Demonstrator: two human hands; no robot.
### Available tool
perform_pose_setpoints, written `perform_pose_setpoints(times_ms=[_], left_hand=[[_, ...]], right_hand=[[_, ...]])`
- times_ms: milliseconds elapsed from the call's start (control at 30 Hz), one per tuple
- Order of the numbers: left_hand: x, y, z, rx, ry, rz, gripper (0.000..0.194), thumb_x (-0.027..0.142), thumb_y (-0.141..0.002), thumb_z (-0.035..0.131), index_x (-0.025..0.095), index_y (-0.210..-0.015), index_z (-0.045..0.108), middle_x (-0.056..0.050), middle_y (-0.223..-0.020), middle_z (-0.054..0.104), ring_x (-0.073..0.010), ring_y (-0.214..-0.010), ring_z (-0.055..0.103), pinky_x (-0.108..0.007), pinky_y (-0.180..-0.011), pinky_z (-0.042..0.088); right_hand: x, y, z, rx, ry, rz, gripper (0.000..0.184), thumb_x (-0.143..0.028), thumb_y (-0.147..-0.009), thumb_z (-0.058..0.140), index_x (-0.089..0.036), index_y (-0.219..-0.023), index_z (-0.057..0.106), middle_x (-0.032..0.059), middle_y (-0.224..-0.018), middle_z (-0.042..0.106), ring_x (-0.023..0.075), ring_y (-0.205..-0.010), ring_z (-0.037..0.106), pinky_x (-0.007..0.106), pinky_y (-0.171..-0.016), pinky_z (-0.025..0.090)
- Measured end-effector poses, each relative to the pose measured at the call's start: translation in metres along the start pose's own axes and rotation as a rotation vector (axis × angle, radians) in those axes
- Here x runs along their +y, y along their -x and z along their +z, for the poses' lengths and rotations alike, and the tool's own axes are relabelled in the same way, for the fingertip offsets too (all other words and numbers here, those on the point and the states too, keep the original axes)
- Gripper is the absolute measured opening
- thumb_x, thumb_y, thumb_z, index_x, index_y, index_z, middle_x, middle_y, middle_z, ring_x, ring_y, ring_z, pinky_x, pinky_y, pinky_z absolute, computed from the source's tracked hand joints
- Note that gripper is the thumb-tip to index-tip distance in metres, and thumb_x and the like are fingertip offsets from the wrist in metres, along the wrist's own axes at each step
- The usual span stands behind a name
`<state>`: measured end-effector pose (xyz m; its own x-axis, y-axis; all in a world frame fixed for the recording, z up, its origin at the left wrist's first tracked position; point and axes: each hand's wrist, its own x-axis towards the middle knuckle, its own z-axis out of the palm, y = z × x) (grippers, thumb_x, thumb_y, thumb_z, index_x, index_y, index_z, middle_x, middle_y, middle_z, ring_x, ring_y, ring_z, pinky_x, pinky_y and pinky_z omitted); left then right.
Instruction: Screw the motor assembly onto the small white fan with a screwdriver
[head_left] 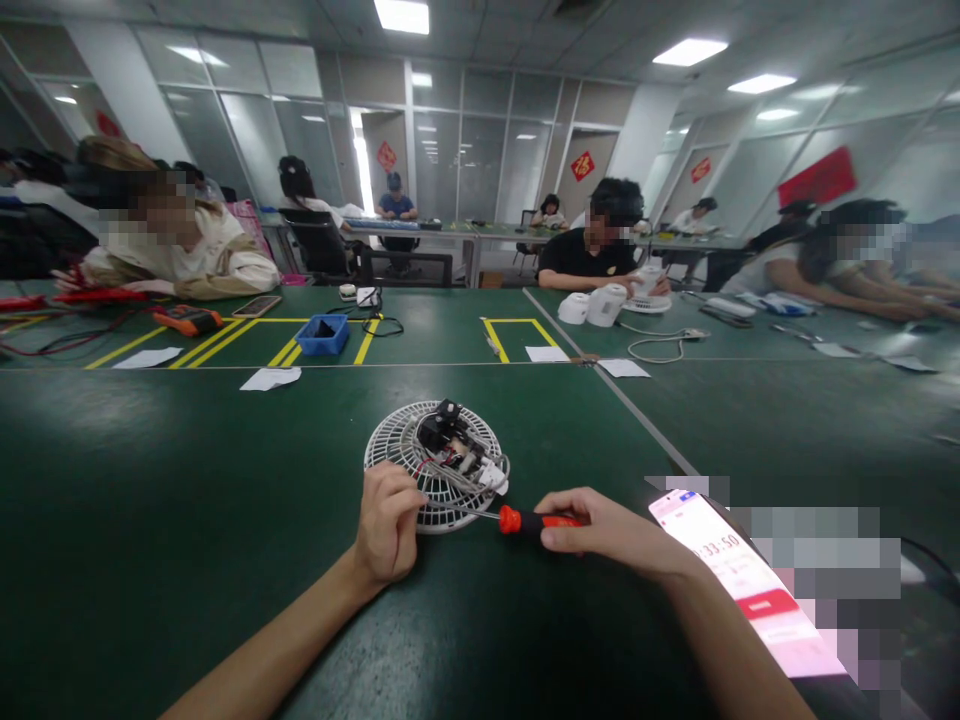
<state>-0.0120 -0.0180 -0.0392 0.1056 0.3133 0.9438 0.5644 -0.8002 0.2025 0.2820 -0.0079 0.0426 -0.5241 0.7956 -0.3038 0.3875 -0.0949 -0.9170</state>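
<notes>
Left hand (390, 520) and right hand (589, 522) are closed above the table (247, 480), at the near-left and near-right of the grille (388, 436) lying there, which bears the mechanism (448, 432). The right grips the screwdriver (517, 521); sideways force could slip its tip into the left, whose pinch is hidden.

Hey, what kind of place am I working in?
Probably a shared assembly or repair workshop: people around green worktables, the screwdriver in your right hand, and a white grille bearing wired parts.
</notes>
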Motion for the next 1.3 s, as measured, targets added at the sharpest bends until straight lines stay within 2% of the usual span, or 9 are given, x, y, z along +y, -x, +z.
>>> perform_pose_setpoints(times_ms=[167, 300, 467, 567, 667, 900, 1167, 1233, 1300], left_hand=[[0.002, 0.002, -0.001, -0.048, -0.034, 0.144, 0.019, 0.01, -0.091, 0.047, 0.02, -0.103, 0.058, -0.006, -0.09, 0.06, -0.0206, -0.09, 0.058, -0.044, -0.087, 0.049], [0.003, 0.001, -0.002, -0.063, -0.024, 0.194, 0.017, 0.011, -0.091, 0.046, 0.019, -0.099, 0.059, -0.005, -0.085, 0.058, -0.0194, -0.086, 0.058, -0.042, -0.085, 0.05], [0.009, -0.003, -0.003, -0.071, -0.03, 0.231, 0.019, 0.013, -0.093, 0.041, 0.02, -0.094, 0.059, -0.003, -0.074, 0.059, -0.018, -0.077, 0.057, -0.042, -0.081, 0.051], [0.012, -0.005, -0.003, -0.109, -0.049, 0.292, 0.02, 0.013, -0.093, 0.04, 0.02, -0.092, 0.06, -0.002, -0.072, 0.061, -0.0174, -0.077, 0.059, -0.041, -0.081, 0.05], [0.013, -0.006, -0.002, -0.146, -0.044, 0.342, 0.02, 0.013, -0.093, 0.041, 0.02, -0.094, 0.061, -0.003, -0.073, 0.064, -0.0177, -0.079, 0.062, -0.042, -0.085, 0.049], [0.013, -0.005, -0.002, -0.194, -0.02, 0.282, 0.019, 0.008, -0.091, 0.044, 0.019, -0.097, 0.059, -0.002, -0.074, 0.064, -0.0168, -0.077, 0.06, -0.04, -0.086, 0.048], [0.009, -0.009, 0.001, -0.254, -0.053, 0.236, 0.022, 0.005, -0.089, 0.047, 0.017, -0.106, 0.054, -0.002, -0.075, 0.064, -0.0164, -0.079, 0.062, -0.037, -0.089, 0.049], [0.009, -0.009, 0.002, -0.257, -0.046, 0.233, 0.023, 0.005, -0.09, 0.046, 0.017, -0.109, 0.053, -0.002, -0.076, 0.064, -0.0161, -0.079, 0.062, -0.037, -0.089, 0.049], [0.009, -0.009, 0.002, -0.252, -0.038, 0.222, 0.024, 0.006, -0.09, 0.046, 0.018, -0.109, 0.053, -0.001, -0.075, 0.062, -0.0157, -0.077, 0.061, -0.037, -0.087, 0.05]], right_hand=[[-0.001, 0.001, -0.002, -0.01, -0.003, -0.023, 0.032, -0.04, -0.068, 0.085, -0.02, -0.088, 0.069, -0.0013, -0.08, 0.064, 0.016, -0.071, 0.057, 0.024, -0.062, 0.043], [0.001, 0.001, 0.001, -0.09, -0.137, 0.029, 0.04, -0.054, -0.078, 0.076, -0.019, -0.091, 0.063, -0.0024, -0.074, 0.062, 0.0129, -0.061, 0.056, 0.021, -0.053, 0.041], [-0.001, 0.004, 0.006, -0.137, -0.124, 0.074, 0.052, -0.065, -0.091, 0.054, -0.016, -0.074, 0.058, -0.0021, -0.055, 0.058, 0.0088, -0.046, 0.049, 0.017, -0.044, 0.03], [-0.005, 0.008, 0.004, -0.188, -0.082, 0.083, 0.044, -0.061, -0.085, 0.066, -0.017, -0.084, 0.061, -0.0017, -0.065, 0.064, 0.0054, -0.043, 0.044, 0.015, -0.039, 0.025], [-0.007, 0.01, 0.0, -0.208, -0.042, 0.088, 0.04, -0.045, -0.074, 0.082, -0.02, -0.095, 0.058, -0.0059, -0.068, 0.065, 0.0044, -0.041, 0.044, 0.013, -0.036, 0.025], [-0.005, 0.008, 0.0, -0.149, -0.059, 0.028, 0.033, -0.048, -0.082, 0.074, -0.016, -0.087, 0.069, -0.0002, -0.071, 0.066, 0.0121, -0.062, 0.06, 0.018, -0.049, 0.043], [-0.006, 0.004, 0.004, -0.077, 0.046, -0.065, 0.038, -0.052, -0.092, 0.06, -0.016, -0.085, 0.072, -0.0015, -0.071, 0.058, 0.012, -0.063, 0.052, 0.02, -0.053, 0.041], [-0.009, 0.007, 0.004, -0.056, 0.039, -0.063, 0.033, -0.05, -0.092, 0.061, -0.018, -0.096, 0.069, -0.0026, -0.071, 0.058, 0.0124, -0.062, 0.054, 0.02, -0.053, 0.04], [-0.011, 0.01, 0.004, -0.039, 0.057, -0.067, 0.035, -0.042, -0.084, 0.075, -0.021, -0.109, 0.063, -0.0052, -0.071, 0.059, 0.0124, -0.061, 0.054, 0.019, -0.052, 0.039]])
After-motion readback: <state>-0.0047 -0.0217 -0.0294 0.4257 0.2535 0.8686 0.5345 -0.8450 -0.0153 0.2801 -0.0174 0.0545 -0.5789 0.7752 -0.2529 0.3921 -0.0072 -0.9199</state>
